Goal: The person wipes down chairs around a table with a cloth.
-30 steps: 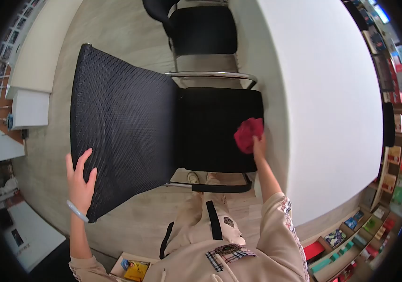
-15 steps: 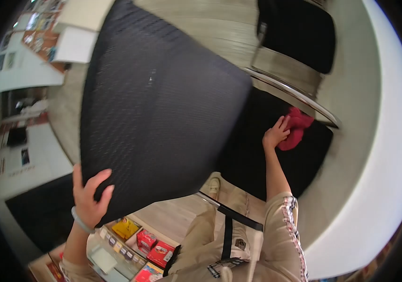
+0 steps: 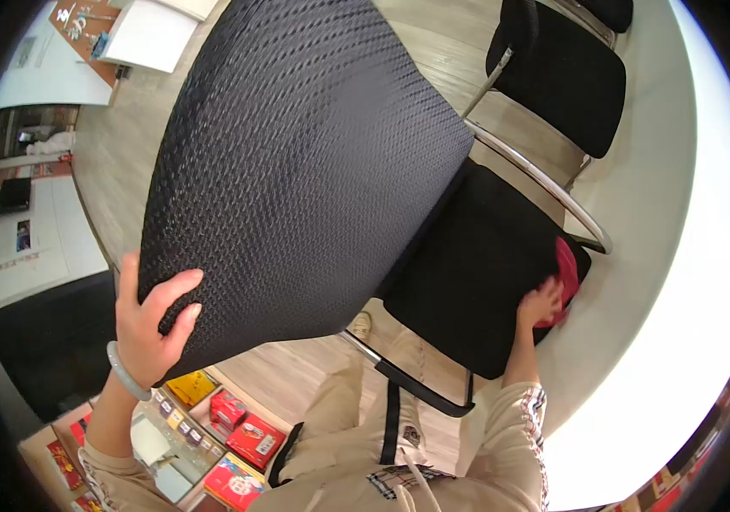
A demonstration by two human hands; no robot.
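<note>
A black chair stands side-on before me, its woven backrest filling the middle of the view. My left hand grips the edge of that backrest, thumb and fingers on either side. On the black seat, my right hand presses a crumpled red cloth against the edge near the white counter. Part of the cloth is hidden beneath the fingers. A chrome armrest curves along the seat's far side, and a black-padded armrest is on the near side.
More black chairs line the curved white counter on the right. At lower left, a compartmented display holds red and yellow packets. My legs and one shoe are below, on the wood-look floor.
My right hand has slid the red cloth from the middle of the seat toward the edge by the counter. My left hand keeps its hold on the backrest. The view has shifted slightly.
</note>
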